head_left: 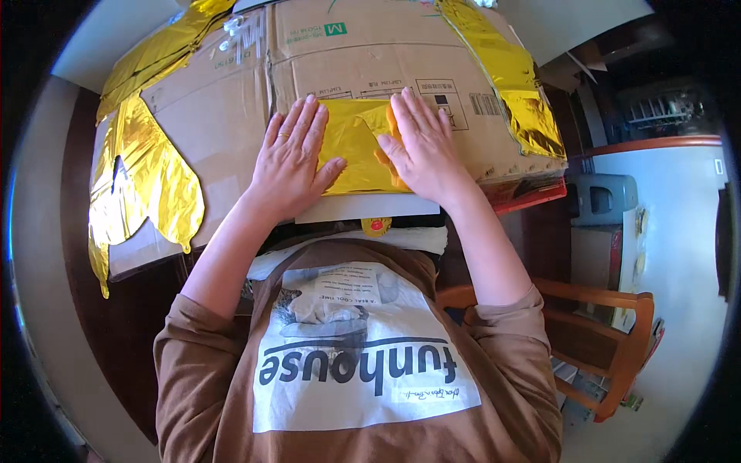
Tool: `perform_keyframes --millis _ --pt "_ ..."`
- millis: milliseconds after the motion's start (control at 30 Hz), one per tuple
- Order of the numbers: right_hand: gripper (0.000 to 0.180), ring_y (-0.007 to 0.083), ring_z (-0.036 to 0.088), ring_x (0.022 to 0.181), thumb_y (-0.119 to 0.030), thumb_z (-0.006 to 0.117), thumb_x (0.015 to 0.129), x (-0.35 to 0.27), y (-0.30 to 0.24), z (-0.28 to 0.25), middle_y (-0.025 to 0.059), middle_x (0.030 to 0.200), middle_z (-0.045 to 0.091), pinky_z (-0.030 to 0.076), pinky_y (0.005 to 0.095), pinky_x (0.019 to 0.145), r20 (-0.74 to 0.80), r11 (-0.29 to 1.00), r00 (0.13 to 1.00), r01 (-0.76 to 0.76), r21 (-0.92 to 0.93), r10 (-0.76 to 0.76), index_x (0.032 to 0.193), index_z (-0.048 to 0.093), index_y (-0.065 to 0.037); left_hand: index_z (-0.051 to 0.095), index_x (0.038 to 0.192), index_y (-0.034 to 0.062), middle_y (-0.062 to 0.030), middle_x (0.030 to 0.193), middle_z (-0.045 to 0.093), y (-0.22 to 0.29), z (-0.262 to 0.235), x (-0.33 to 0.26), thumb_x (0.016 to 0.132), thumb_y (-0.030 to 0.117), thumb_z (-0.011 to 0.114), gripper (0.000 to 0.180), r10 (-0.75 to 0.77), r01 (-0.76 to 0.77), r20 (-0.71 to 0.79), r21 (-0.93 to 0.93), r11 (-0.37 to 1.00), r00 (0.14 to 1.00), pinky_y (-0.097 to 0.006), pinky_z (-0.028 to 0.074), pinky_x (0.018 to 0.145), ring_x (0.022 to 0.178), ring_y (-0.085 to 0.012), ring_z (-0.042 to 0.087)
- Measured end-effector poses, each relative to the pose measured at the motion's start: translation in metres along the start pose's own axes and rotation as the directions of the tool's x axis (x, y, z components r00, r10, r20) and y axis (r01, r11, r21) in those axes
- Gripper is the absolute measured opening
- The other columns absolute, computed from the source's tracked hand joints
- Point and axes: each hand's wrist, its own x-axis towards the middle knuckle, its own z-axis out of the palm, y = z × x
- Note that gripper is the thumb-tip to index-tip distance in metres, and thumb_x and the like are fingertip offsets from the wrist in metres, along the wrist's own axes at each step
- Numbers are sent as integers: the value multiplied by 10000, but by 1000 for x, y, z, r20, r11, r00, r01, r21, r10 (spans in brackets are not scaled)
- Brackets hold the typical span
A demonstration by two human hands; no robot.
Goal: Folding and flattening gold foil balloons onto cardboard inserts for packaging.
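Note:
A sheet of shiny gold foil (353,158) lies in front of me, with a slanting fold or edge across its right part. My left hand (292,158) rests flat on its left side, fingers stretched out and thumb apart. On the right side lies my right hand (426,154), also flat with straight fingers. An orange-yellow piece (395,174) shows along that hand's inner edge, partly hidden under the palm; its kind I cannot tell. A white sheet or board (367,207) sticks out below the foil's near edge.
Flattened cardboard (370,65) covers the work surface. Cut gold foil (166,177) hangs over its left edge, and a gold strip (513,89) lies along the right. A round red-and-gold item (377,226) sits close to my body. A wooden chair (617,347) stands at the right.

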Motion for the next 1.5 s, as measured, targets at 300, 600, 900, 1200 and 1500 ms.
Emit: perform_keyframes --millis 300,600,900,1200,1500 --pt "723 386 183 1531 -482 419 1041 -3 -3 18 219 1648 217 88 591 1227 -23 973 998 58 -224 -65 1566 275 -7 297 1561 -2 -197 1625 302 -14 -15 -18 1016 486 480 754 -9 9 -17 -8 1000 1000 -493 150 1239 1525 -318 255" --pt "728 379 166 1540 -485 400 1044 -2 1 15 219 1655 205 52 580 1234 -6 966 997 79 -246 -83 1575 262 -7 343 1538 -19 -176 1599 363 -19 -9 -14 996 547 464 793 -6 8 -16 92 996 1000 -516 128 1241 1511 -313 290" --pt "742 399 173 1535 -488 428 1033 -1 3 18 231 1651 206 62 587 1230 -22 969 997 65 -237 -73 1577 261 -11 308 1560 3 -162 1620 332 -14 -5 -11 1012 563 423 792 -50 52 -15 121 991 999 -508 83 1245 1529 -301 252" --pt "743 436 192 1518 -486 470 1015 -3 3 22 285 1623 225 98 609 1217 -69 965 994 61 -256 -81 1567 288 -24 342 1540 -16 -178 1591 376 -14 -3 -12 1005 565 423 794 -43 50 -49 135 990 998 -532 76 1240 1506 -330 299" --pt "753 434 185 1521 -485 478 1011 -2 3 22 279 1630 212 94 616 1216 -57 971 997 42 -236 -57 1573 277 -26 307 1558 8 -195 1598 352 4 -26 13 998 499 486 766 -36 35 -116 -11 999 993 -541 127 1232 1515 -340 274"
